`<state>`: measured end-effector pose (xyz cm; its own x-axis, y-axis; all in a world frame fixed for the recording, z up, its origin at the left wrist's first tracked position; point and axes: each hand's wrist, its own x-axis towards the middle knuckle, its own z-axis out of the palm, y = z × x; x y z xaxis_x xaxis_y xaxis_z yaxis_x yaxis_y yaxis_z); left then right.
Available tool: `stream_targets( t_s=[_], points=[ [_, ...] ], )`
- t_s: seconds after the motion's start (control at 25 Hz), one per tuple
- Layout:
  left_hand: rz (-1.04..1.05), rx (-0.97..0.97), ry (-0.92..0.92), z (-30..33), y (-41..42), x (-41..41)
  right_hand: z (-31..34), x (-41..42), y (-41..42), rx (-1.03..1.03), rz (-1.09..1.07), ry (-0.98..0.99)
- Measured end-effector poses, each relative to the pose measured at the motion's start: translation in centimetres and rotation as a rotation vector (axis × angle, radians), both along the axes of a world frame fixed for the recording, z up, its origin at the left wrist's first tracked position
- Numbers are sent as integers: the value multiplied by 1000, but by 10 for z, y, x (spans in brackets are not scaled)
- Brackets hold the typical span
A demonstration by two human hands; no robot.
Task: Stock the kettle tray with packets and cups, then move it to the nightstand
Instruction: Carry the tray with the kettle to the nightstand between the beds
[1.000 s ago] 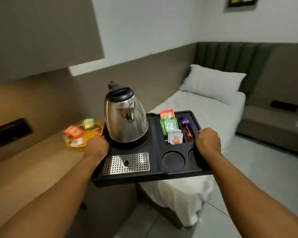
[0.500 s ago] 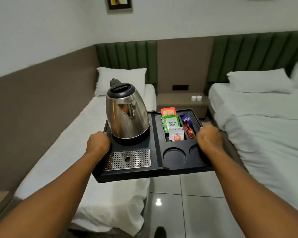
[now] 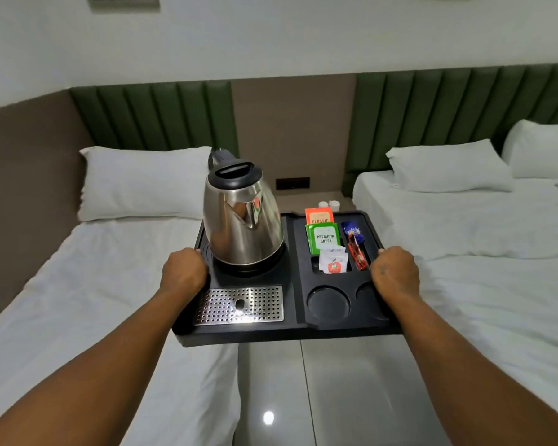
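I carry a black kettle tray (image 3: 295,326) in the air over the aisle between two beds. My left hand (image 3: 184,272) grips its left edge and my right hand (image 3: 395,272) grips its right edge. A steel kettle (image 3: 242,223) stands on the tray's left half, behind a perforated metal drip plate (image 3: 239,305). Tea packets (image 3: 322,236) and sachets (image 3: 355,243) fill the right compartments. The round cup recesses (image 3: 328,302) hold nothing. Ahead, the nightstand (image 3: 298,199) sits between the beds with two small white cups (image 3: 330,204) on it.
A bed with a white pillow (image 3: 144,183) lies on the left and another bed (image 3: 484,239) on the right. Green padded headboards (image 3: 155,114) back both. A glossy tiled floor (image 3: 303,397) runs down the aisle. A dark socket panel (image 3: 293,183) is on the wall above the nightstand.
I have turned right from the desk and walked into the aisle with the tray; the nightstand and both beds are now nearer and centred ahead. Both hands keep their grip.
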<state>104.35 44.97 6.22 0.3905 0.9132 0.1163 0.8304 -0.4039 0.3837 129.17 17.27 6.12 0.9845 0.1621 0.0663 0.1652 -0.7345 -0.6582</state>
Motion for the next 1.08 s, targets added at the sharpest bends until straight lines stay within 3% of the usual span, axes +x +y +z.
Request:
stream_targets(
  t_s=[0.28,0.68,0.88,1.08],
  points=[
    [-9,-57,-16,-6,156,194,-4,189,158,23,-14,-47],
    [-28,-76,13,-98,431,521,-98,529,448,20,92,-17],
    [37,-58,50,-185,541,639,-195,652,571,-90,134,52],
    [-60,-22,179,-325,627,718,-349,732,662,-135,22,123]
  ],
)
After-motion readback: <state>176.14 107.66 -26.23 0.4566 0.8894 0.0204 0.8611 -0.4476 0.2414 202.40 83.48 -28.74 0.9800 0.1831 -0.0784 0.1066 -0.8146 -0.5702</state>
